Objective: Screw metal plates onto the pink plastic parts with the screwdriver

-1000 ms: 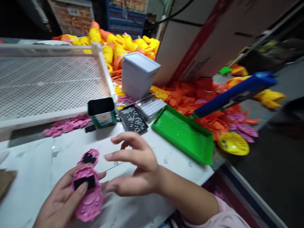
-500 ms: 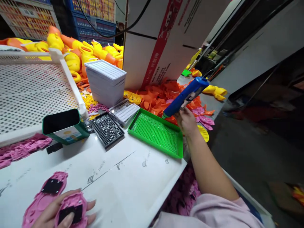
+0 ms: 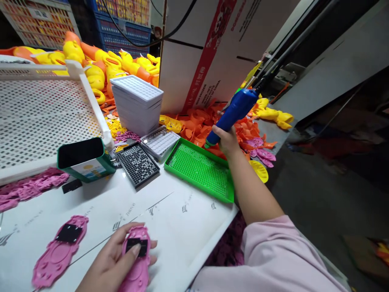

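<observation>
A pink casing (image 3: 140, 269) in the left hand (image 3: 111, 259), a blue tool (image 3: 235, 109) in the right hand (image 3: 227, 140)

The person's hands are well apart. Nearest, the left one grips the casing above the white bench (image 3: 179, 231), its thumb on a black plate (image 3: 131, 243) set in it. A second casing (image 3: 59, 259), also with a black plate, lies on the bench to its left. Farther off, the other hand is wrapped round the tool, which slants, lower end near the far edge of a green tray (image 3: 197, 168). A black tray (image 3: 136, 164) lies between that and a green tin (image 3: 91, 164). Behind are stacked white trays (image 3: 136, 107), orange pieces (image 3: 197, 127) and a cardboard box (image 3: 188, 65).
</observation>
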`<control>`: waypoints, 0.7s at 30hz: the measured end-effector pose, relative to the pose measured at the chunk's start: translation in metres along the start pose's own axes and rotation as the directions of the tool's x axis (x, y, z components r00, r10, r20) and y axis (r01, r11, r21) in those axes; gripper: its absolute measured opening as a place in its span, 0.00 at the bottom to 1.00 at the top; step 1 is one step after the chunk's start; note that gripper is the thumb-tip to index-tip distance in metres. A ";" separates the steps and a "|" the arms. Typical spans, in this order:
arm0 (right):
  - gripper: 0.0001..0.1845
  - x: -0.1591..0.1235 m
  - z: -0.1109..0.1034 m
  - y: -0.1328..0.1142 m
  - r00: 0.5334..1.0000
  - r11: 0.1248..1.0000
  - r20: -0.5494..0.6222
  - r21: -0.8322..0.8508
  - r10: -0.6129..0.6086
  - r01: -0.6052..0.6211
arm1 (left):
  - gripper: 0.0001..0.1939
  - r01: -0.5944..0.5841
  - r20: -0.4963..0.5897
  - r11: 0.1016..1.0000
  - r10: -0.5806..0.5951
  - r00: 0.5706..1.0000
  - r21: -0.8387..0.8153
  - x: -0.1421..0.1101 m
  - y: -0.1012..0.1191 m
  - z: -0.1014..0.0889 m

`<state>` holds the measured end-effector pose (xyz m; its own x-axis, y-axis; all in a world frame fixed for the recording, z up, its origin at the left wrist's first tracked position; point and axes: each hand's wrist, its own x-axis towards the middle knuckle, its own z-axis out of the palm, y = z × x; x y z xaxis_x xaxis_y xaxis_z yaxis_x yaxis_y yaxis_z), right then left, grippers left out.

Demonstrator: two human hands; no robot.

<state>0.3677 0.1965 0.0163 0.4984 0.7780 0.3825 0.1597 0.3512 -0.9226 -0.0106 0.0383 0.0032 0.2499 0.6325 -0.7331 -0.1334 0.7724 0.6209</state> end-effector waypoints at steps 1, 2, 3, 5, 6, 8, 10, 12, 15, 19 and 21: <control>0.20 0.000 0.005 0.000 1.000 1.000 0.000 0.013 -0.001 0.001 | 0.37 -0.018 0.025 1.000 0.018 1.000 0.006 0.003 0.001 0.005; 0.19 0.000 0.010 -0.002 1.000 1.000 0.011 0.028 0.000 -0.001 | 0.36 -0.036 0.046 0.999 0.036 0.998 0.010 0.006 0.003 0.009; 0.18 -0.001 0.015 -0.005 1.000 0.999 0.030 0.042 0.002 -0.004 | 0.36 -0.052 0.063 0.999 0.051 0.997 0.010 0.009 0.004 0.012; 0.19 -0.002 0.022 -0.014 0.998 0.998 0.069 0.064 0.002 -0.006 | 0.35 -0.070 0.081 0.998 0.070 0.994 -0.009 0.015 0.006 0.015; 0.20 -0.002 0.024 -0.019 0.997 0.998 0.081 0.071 -0.005 -0.001 | 0.35 -0.074 0.081 0.997 0.076 0.994 -0.022 0.017 0.008 0.015; 0.22 -0.004 0.027 -0.032 0.995 0.996 0.091 0.082 -0.029 0.021 | 0.33 -0.075 0.067 0.996 0.078 0.995 -0.043 0.020 0.010 0.012; 0.24 -0.008 0.030 -0.045 0.993 0.995 0.105 0.093 -0.049 0.039 | 0.32 -0.076 0.047 0.996 0.079 0.996 -0.054 0.022 0.011 0.009; 0.26 -0.014 0.036 -0.059 0.986 0.995 0.161 0.097 -0.041 0.026 | 0.32 -0.073 0.038 0.996 0.075 0.996 -0.059 0.022 0.011 0.006; 0.29 -0.031 0.053 -0.076 0.948 0.997 0.319 0.075 -0.002 -0.023 | 0.33 -0.059 0.045 0.996 0.062 0.997 -0.065 0.021 0.013 0.005; 0.25 -0.058 0.091 -0.085 0.906 0.985 0.422 0.146 0.024 -0.094 | 0.31 -0.102 0.053 0.991 0.106 0.993 -0.082 0.019 0.022 0.002; 0.24 -0.070 0.111 -0.083 0.887 0.969 0.460 0.205 0.026 -0.135 | 0.29 -0.162 0.026 0.983 0.165 0.986 -0.091 0.021 0.030 -0.003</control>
<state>0.2251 0.1710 0.0718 0.0545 0.9394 0.3384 -0.0876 0.3421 -0.9356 -0.0118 0.0750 0.0057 0.2488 0.7499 -0.6130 -0.2588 0.6614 0.7040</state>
